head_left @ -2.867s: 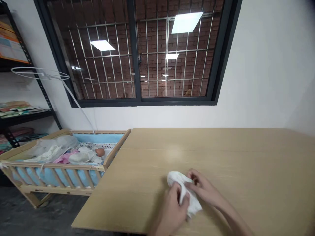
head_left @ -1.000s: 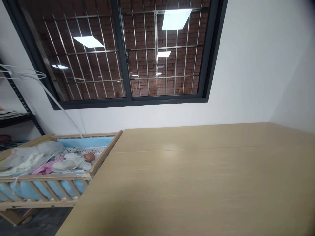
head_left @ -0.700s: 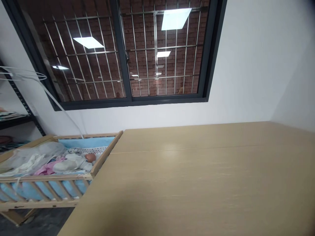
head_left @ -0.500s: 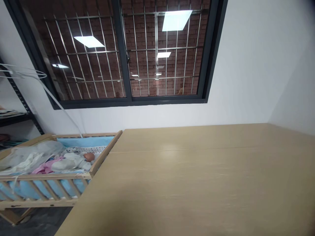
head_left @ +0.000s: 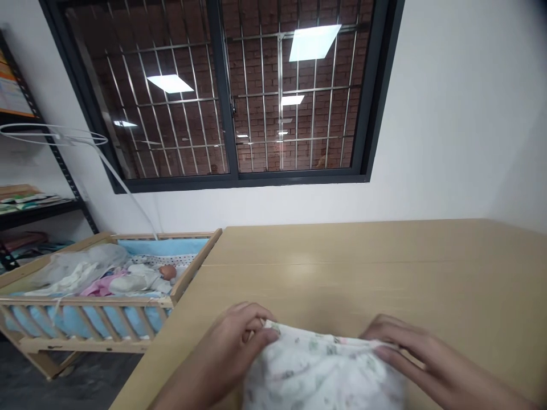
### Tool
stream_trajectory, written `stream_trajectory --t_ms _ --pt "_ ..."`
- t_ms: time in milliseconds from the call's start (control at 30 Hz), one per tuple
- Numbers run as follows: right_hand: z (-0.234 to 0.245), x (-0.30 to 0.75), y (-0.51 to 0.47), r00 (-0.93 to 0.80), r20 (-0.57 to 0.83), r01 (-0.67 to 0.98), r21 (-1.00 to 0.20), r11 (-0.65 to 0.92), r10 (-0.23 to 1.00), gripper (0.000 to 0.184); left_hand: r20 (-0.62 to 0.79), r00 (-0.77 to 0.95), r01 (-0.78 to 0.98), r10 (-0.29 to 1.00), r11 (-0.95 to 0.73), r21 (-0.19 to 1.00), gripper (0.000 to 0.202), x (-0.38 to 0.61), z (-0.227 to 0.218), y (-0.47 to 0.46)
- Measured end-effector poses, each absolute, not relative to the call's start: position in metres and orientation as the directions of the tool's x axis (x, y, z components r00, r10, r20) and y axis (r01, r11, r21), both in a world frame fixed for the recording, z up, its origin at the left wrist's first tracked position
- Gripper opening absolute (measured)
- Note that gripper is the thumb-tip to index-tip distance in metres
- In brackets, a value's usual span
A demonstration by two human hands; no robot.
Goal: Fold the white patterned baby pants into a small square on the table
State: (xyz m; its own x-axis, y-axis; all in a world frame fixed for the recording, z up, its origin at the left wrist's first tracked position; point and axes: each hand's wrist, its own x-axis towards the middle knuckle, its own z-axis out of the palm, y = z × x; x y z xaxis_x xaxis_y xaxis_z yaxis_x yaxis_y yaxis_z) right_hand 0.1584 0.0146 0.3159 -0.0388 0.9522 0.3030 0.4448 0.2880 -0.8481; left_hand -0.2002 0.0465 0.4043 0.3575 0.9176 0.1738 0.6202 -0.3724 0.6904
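We see the left hand with its fingers curled shut on the top left corner of a white printed cloth. The right hand pinches the top right corner, its fingers long over the edge and the thumb on the front. The cloth hangs stretched between both sets of fingers, just above the wooden table. Well apart to the left of the left fingers stands a crib with a doll lying inside.
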Motion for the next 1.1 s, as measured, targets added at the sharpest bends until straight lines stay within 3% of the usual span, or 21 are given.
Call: stream_trajectory --t_ms 100,200,467,733,1100 --pt "0.322 0.140 0.056 -0.379 0.181 0.542 -0.752 0.377 0.907 0.025 0.077 0.397 0.680 0.915 -0.349 0.645 0.022 -0.211 0.382 0.081" --pt "0.301 0.126 0.093 -0.432 0.193 0.587 -0.682 0.437 0.881 0.027 0.048 0.417 0.730 0.908 -0.366 0.578 0.025 -0.220 0.345 0.120" --pt "0.211 0.116 0.175 -0.428 0.312 0.700 -0.480 0.529 0.849 0.021 0.128 0.333 0.833 0.934 -0.355 0.424 0.019 -0.226 0.250 0.204" --pt "0.175 0.120 0.250 -0.401 0.477 0.762 -0.301 0.574 0.782 0.024 0.203 0.232 0.904 0.951 -0.288 0.316 0.019 -0.210 0.223 0.266" --pt "0.172 0.125 0.330 -0.203 0.410 0.866 -0.349 0.359 0.889 0.018 0.253 0.156 0.965 0.955 -0.202 0.165 0.023 -0.183 0.215 0.327"
